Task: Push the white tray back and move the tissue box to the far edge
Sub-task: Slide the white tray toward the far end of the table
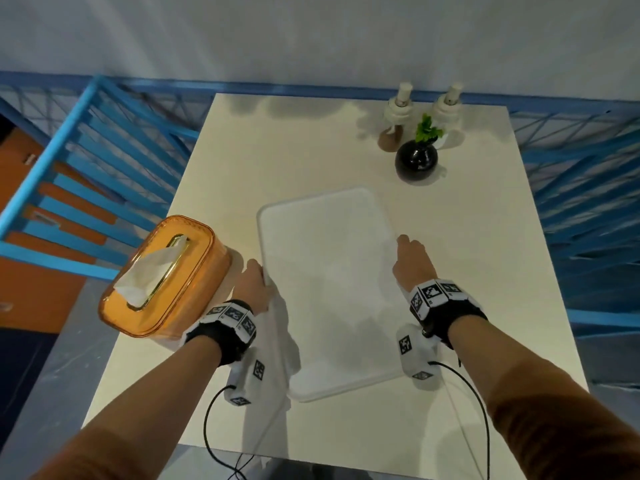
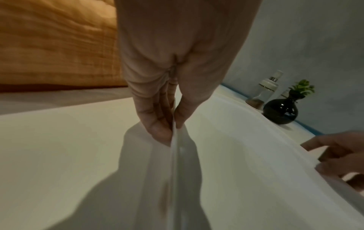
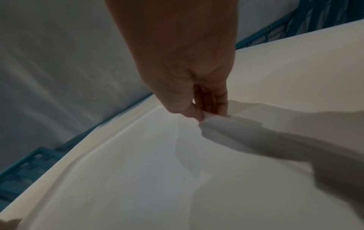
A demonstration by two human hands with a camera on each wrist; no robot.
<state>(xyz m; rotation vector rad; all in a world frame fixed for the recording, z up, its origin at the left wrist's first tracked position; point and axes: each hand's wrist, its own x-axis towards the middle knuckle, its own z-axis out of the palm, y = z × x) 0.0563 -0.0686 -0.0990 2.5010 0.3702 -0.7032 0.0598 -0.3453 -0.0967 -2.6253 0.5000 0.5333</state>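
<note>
The left hand (image 1: 252,285) and right hand (image 1: 412,261) each pinched a long side of the white tray (image 1: 329,271). The orange tissue box (image 1: 166,280) sat just left of the tray. Both hands should push evenly, steering clear of the black vase (image 1: 416,161) beyond the tray.

A cream table (image 1: 311,150) stands against a pale grey wall (image 1: 311,36). Blue railings (image 1: 104,161) flank it on both sides. Grey floor (image 1: 52,375) shows below left, beside an orange panel (image 1: 34,289). Soft light casts faint shadows.
</note>
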